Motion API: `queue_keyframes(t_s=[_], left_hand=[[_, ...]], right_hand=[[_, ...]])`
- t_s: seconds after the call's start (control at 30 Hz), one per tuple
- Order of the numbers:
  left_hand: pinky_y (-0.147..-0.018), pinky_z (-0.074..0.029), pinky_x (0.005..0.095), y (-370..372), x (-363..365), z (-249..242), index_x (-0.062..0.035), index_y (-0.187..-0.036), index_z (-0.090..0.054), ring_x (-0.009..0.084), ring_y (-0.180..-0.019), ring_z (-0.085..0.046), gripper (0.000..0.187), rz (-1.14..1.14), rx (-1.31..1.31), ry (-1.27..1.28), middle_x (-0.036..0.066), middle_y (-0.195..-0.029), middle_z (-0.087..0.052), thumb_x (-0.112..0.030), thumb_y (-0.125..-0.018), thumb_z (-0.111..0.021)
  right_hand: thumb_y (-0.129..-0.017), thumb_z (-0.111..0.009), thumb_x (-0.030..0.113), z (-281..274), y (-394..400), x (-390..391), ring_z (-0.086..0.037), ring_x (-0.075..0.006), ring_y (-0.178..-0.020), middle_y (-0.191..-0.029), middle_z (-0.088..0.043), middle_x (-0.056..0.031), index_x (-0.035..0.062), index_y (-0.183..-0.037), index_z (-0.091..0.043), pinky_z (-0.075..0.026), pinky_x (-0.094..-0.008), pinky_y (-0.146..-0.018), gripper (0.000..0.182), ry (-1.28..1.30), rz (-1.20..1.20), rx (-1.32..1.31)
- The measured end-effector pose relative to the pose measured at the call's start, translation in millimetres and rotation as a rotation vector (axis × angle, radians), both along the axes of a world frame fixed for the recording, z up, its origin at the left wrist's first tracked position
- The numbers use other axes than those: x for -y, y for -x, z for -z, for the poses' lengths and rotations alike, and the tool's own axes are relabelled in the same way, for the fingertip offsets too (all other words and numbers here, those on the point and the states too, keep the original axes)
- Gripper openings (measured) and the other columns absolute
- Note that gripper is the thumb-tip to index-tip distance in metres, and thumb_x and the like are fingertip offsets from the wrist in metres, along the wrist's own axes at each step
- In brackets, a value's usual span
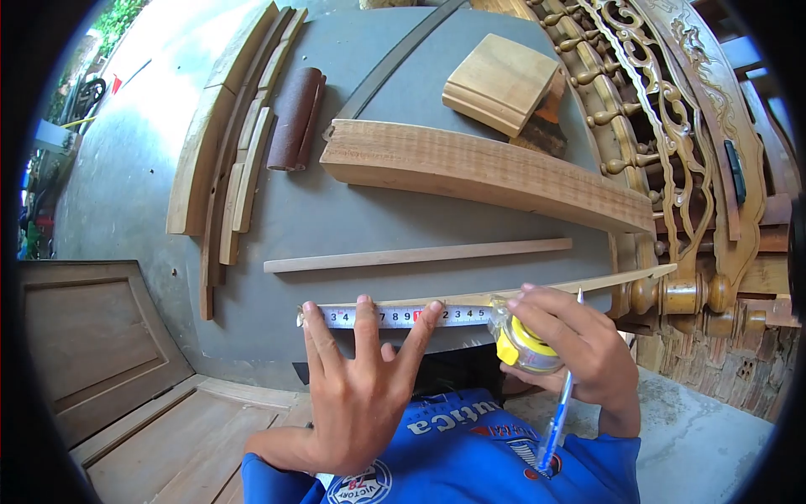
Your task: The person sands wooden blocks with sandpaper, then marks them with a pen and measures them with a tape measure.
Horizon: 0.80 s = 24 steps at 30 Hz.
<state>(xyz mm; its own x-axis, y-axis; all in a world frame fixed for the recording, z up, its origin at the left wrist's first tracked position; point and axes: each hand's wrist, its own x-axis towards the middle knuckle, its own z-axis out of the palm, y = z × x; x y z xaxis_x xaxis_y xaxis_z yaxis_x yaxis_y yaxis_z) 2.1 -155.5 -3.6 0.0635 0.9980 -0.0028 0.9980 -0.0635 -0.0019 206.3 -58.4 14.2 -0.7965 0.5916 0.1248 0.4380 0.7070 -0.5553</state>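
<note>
A long thin wooden strip (588,286) lies along the near edge of the grey table, its right end reaching the carved furniture. The white blade (463,316) of a tape measure runs along the strip's near side. Across the left part of the blade my left hand (357,403) rests with fingers spread, its fingertips pressing on the blade and strip. My right hand (592,349) grips the yellow tape measure (527,344) near the strip's middle. A blue and white pen (556,428) also sits between that hand's fingers, pointing down toward the blue shirt.
Beyond the strip lie a short thin stick (420,254) and a thick wooden beam (487,168). Rolled sandpaper (295,118) and stacked wood pieces (210,143) are at left. A wooden block (501,80), a handsaw blade (395,63) and carved furniture (672,126) stand farther off.
</note>
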Motion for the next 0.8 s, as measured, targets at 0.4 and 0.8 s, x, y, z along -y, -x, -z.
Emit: queue_keyframes(t_s=[0.4, 0.8], left_hand=[[-0.067, -0.053, 0.0404, 31, 1, 6, -0.0094, -0.117, -0.058, 0.0426, -0.085, -0.058, 0.043, 0.222, -0.107, -0.196, 0.013, -0.106, -0.058, -0.006, -0.074, -0.058], [-0.08, -0.043, 0.0332, 66, -6, -5, 0.002, -0.106, -0.061, 0.0238, -0.091, -0.057, 0.035, 0.408, -0.189, -0.411, 0.013, -0.104, -0.06, -0.01, -0.073, -0.058]], right_hand=[[-0.061, -0.075, 0.014, -16, 1, -15, -0.063, -0.0306, -0.08, -0.094, -0.063, -0.0141, 0.003, -0.102, -0.061, -0.052, -0.0354, -0.07, 0.045, 0.089, -0.048, 0.029], [-0.07, -0.071, 0.016, -14, 7, -21, -0.063, -0.0316, -0.081, -0.09, -0.062, -0.0174, -0.0004, -0.108, -0.056, -0.052, -0.0378, -0.072, 0.044, 0.062, -0.125, -0.065]])
